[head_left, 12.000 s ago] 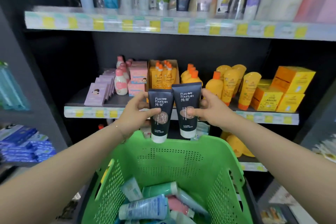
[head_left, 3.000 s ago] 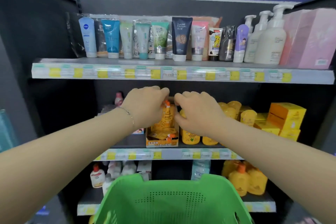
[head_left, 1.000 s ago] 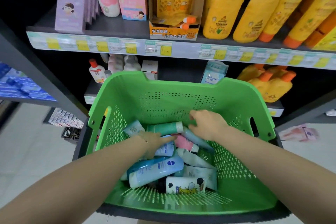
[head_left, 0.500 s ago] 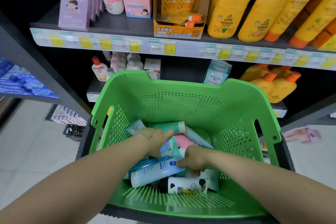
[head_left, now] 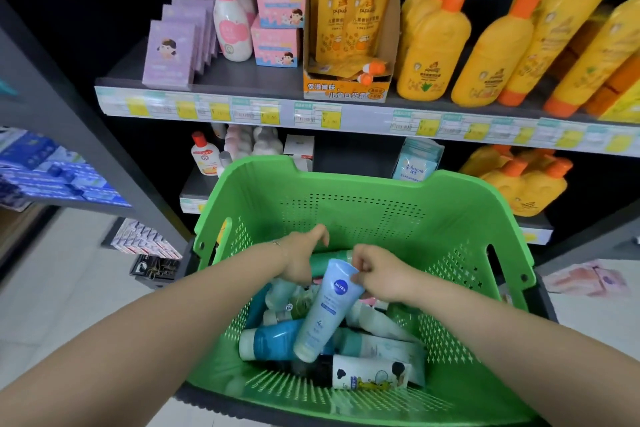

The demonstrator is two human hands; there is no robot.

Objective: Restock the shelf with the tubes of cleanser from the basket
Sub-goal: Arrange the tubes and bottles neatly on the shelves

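— Which tube [head_left: 323, 315]?
— Pale blue, round dark-blue logo, cap downward, tilted over the other tubes [head_left: 270, 340] in the green basket [head_left: 353, 215]. The right hand [head_left: 381, 276] pinches its crimped end.
— Left hand [head_left: 301, 258]?
— Down among them; can't tell its grip.

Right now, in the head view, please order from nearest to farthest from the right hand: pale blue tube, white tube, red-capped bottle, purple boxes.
1. pale blue tube, pinched by the right hand.
2. white tube, low in the basket, near side.
3. red-capped bottle, lower shelf, left.
4. purple boxes, upper shelf, left.
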